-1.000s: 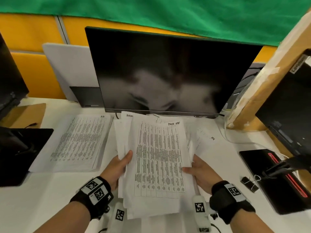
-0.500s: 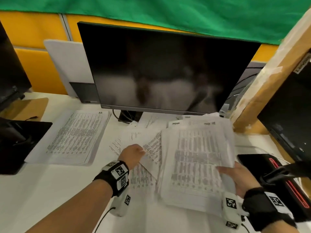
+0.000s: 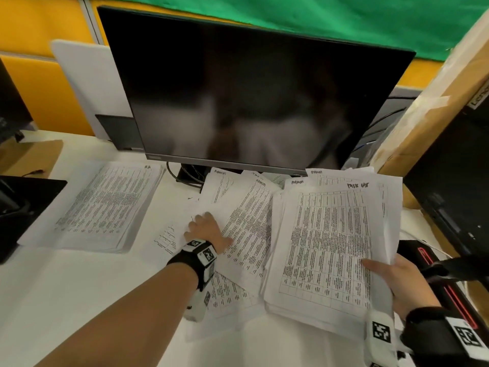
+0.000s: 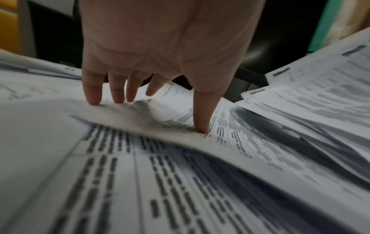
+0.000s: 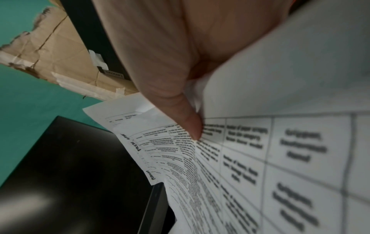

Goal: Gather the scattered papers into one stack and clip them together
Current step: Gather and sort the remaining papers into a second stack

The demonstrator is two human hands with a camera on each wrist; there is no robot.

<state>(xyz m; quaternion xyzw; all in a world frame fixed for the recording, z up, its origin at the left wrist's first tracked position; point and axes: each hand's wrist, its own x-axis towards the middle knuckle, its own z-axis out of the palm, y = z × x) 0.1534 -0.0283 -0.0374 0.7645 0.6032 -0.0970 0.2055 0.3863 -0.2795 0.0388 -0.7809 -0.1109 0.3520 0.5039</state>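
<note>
The right hand point(image 3: 397, 280) grasps a thick sheaf of printed papers point(image 3: 328, 250) at its near right edge, thumb laid across the top sheet and the remaining fingers hidden beneath; in the right wrist view the thumb point(image 5: 180, 114) presses onto a ruled table of text. The sheaf is raised at that edge and sits to the right of centre on the white desk point(image 3: 66, 295), its far end reaching the foot of the dark monitor point(image 3: 246, 88). The left hand point(image 3: 206, 230) lies on loose sheets point(image 3: 246, 229) spread just left of the sheaf, some overlapping one another at angles and some tucked under the sheaf. In the left wrist view the fingertips point(image 4: 93, 98) and thumb bear down on a sheet that buckles up between them; that view is blurred, so whether the sheet is pinched or merely pressed cannot be settled, though the fingers appear nearly straight. A separate neat stack of printed pages point(image 3: 105, 205) lies well apart at the left of the desk, untouched. A cardboard box point(image 3: 434, 102) leans at the far right, with a black device bearing a red line point(image 3: 447, 287) beside the right wrist. Both wrists carry black bands with square printed markers. No clip is attached to any of the papers in view.
</note>
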